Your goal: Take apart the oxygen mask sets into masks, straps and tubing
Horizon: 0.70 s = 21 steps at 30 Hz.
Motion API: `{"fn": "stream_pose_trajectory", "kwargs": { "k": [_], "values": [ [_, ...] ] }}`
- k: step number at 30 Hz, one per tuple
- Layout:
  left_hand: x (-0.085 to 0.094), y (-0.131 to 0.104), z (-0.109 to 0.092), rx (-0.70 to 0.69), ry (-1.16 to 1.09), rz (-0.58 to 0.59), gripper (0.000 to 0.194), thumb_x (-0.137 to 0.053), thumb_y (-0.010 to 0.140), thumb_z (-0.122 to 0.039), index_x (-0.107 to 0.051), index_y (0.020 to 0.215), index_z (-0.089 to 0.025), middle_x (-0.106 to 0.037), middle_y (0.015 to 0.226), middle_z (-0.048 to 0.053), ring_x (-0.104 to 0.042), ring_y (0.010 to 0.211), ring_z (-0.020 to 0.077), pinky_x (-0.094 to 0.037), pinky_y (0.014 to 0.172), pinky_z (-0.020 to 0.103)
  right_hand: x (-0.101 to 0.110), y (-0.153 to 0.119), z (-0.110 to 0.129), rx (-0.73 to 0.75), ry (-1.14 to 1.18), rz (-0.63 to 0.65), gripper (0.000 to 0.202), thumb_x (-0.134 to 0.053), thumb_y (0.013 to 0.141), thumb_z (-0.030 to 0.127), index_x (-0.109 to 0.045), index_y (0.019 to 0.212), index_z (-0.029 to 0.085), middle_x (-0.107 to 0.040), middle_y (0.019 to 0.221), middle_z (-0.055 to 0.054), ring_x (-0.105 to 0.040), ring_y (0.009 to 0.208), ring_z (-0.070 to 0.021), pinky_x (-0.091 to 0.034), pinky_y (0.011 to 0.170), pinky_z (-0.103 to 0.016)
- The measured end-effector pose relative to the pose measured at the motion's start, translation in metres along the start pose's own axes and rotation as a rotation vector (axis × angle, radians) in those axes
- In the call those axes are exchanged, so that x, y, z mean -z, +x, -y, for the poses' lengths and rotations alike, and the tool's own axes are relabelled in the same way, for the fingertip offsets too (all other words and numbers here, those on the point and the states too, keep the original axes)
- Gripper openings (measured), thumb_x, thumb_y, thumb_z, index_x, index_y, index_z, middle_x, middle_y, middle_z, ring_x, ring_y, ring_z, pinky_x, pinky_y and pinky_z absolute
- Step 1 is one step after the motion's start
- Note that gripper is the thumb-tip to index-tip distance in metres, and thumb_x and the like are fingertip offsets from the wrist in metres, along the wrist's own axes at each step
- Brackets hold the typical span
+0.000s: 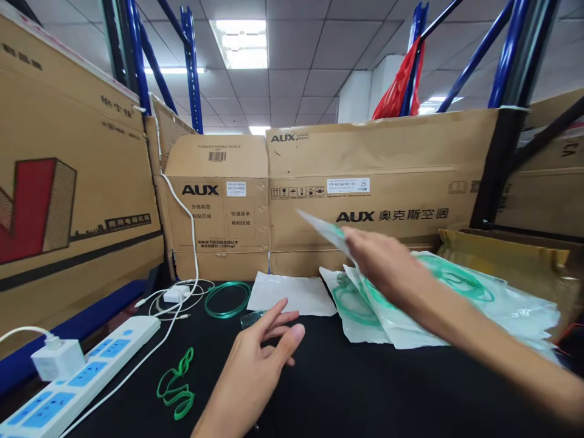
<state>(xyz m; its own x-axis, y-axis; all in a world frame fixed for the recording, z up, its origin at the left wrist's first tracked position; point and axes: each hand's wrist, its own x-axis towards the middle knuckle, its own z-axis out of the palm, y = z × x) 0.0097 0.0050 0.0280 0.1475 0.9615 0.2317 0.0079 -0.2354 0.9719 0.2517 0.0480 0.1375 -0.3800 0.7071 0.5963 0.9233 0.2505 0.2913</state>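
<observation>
Raised above the right side of the black table, my right hand [381,258] is closed on the edge of a pale plastic bag [322,228] with a hint of green; it is tilted and seen nearly edge-on. Below and behind that hand lies a pile of clear-and-white bags [460,286] with coiled green tubing inside. My left hand [264,353] hovers over the middle of the table, palm turned inward, fingers apart and holding nothing. Just beyond its fingers are a small clear piece [252,319], partly hidden, and a flat white packet [292,293].
A coil of green tubing [227,300] and green bands [177,386] lie left of centre. At the left are a white power strip [104,359], a plugged-in adapter [59,359] and white cables [194,243]. Cardboard boxes [383,164] wall the back; a blue rack post [192,73] rises behind.
</observation>
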Motion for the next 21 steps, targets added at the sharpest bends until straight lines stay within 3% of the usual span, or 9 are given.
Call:
{"fn": "stream_pose_trajectory", "kwargs": {
  "k": [1, 3, 6, 8, 11, 13, 16, 18, 21],
  "values": [
    [-0.006, 0.006, -0.003, 0.008, -0.152, 0.001, 0.070, -0.074, 0.087, -0.049, -0.054, 0.148, -0.021, -0.063, 0.139, 0.015, -0.067, 0.111, 0.0295, -0.057, 0.077, 0.032, -0.007, -0.005, 0.018, 0.065, 0.011, -0.034, 0.045, -0.041, 0.094, -0.002, -0.058, 0.134, 0.007, -0.069, 0.129, -0.020, -0.067, 0.115, -0.0305, -0.054, 0.095, -0.044],
    [-0.014, 0.020, -0.007, 0.020, -0.407, -0.015, 0.068, -0.077, 0.086, -0.048, -0.058, 0.143, -0.017, -0.063, 0.139, 0.018, -0.065, 0.119, 0.0310, -0.057, 0.083, 0.033, -0.027, -0.015, 0.050, 0.213, 0.036, -0.080, 0.054, -0.040, 0.090, -0.006, -0.052, 0.142, 0.002, -0.060, 0.144, -0.022, -0.058, 0.132, -0.0323, -0.047, 0.110, -0.049],
    [-0.013, 0.041, -0.003, 0.069, -0.646, -0.099, 0.045, -0.075, 0.088, -0.045, -0.071, 0.120, -0.014, -0.070, 0.125, 0.017, -0.070, 0.105, 0.0246, -0.057, 0.083, 0.029, -0.059, -0.024, 0.084, 0.379, 0.083, -0.147, 0.052, -0.044, 0.091, -0.003, -0.053, 0.142, 0.000, -0.058, 0.145, -0.024, -0.057, 0.133, -0.0373, -0.047, 0.110, -0.057],
    [-0.006, 0.051, 0.007, 0.109, -0.724, -0.186, 0.030, -0.073, 0.090, -0.036, -0.071, 0.112, -0.015, -0.075, 0.112, 0.012, -0.071, 0.087, 0.0175, -0.056, 0.073, 0.024, -0.071, -0.029, 0.093, 0.433, 0.125, -0.181, 0.048, -0.047, 0.094, 0.001, -0.056, 0.141, 0.003, -0.060, 0.144, -0.023, -0.058, 0.132, -0.0383, -0.048, 0.108, -0.060],
    [0.011, 0.057, 0.022, 0.129, -0.752, -0.282, 0.017, -0.068, 0.092, -0.023, -0.070, 0.107, -0.016, -0.076, 0.100, 0.006, -0.067, 0.069, 0.0114, -0.052, 0.059, 0.019, -0.072, -0.042, 0.089, 0.431, 0.233, -0.211, 0.041, -0.053, 0.100, 0.018, -0.059, 0.140, 0.015, -0.060, 0.145, -0.017, -0.057, 0.134, -0.0340, -0.048, 0.109, -0.059],
    [0.022, 0.058, 0.029, 0.123, -0.749, -0.315, 0.012, -0.066, 0.092, -0.019, -0.068, 0.103, -0.015, -0.074, 0.094, 0.004, -0.063, 0.064, 0.0095, -0.051, 0.056, 0.018, -0.064, -0.055, 0.077, 0.298, 0.447, -0.260, 0.035, -0.054, 0.101, 0.030, -0.064, 0.135, 0.026, -0.065, 0.141, -0.011, -0.060, 0.131, -0.0298, -0.050, 0.108, -0.054],
    [0.035, 0.058, 0.032, 0.107, -0.746, -0.357, 0.010, -0.066, 0.090, -0.016, -0.066, 0.099, -0.016, -0.072, 0.090, 0.002, -0.058, 0.060, 0.0079, -0.050, 0.052, 0.017, -0.054, -0.073, 0.053, -0.206, 0.871, -0.319, 0.021, -0.057, 0.098, 0.037, -0.077, 0.102, 0.031, -0.077, 0.109, -0.007, -0.070, 0.104, -0.0301, -0.053, 0.094, -0.047],
    [0.039, 0.059, 0.031, 0.093, -0.737, -0.364, 0.011, -0.067, 0.088, -0.016, -0.065, 0.098, -0.016, -0.071, 0.089, 0.001, -0.057, 0.060, 0.0075, -0.049, 0.050, 0.016, -0.054, -0.078, 0.040, -0.516, 1.134, -0.190, 0.025, -0.064, 0.092, 0.047, -0.077, 0.083, 0.027, -0.074, 0.080, -0.006, -0.067, 0.081, -0.0277, -0.051, 0.081, -0.042],
    [0.037, 0.060, 0.028, 0.075, -0.711, -0.338, 0.012, -0.069, 0.087, -0.020, -0.063, 0.097, -0.016, -0.068, 0.088, -0.001, -0.055, 0.059, 0.0068, -0.048, 0.049, 0.016, -0.067, -0.073, 0.031, -0.660, 1.432, 0.044, 0.036, -0.076, 0.079, 0.057, -0.077, 0.079, 0.021, -0.061, 0.057, -0.001, -0.053, 0.060, -0.0191, -0.044, 0.064, -0.034]
  ]
}}
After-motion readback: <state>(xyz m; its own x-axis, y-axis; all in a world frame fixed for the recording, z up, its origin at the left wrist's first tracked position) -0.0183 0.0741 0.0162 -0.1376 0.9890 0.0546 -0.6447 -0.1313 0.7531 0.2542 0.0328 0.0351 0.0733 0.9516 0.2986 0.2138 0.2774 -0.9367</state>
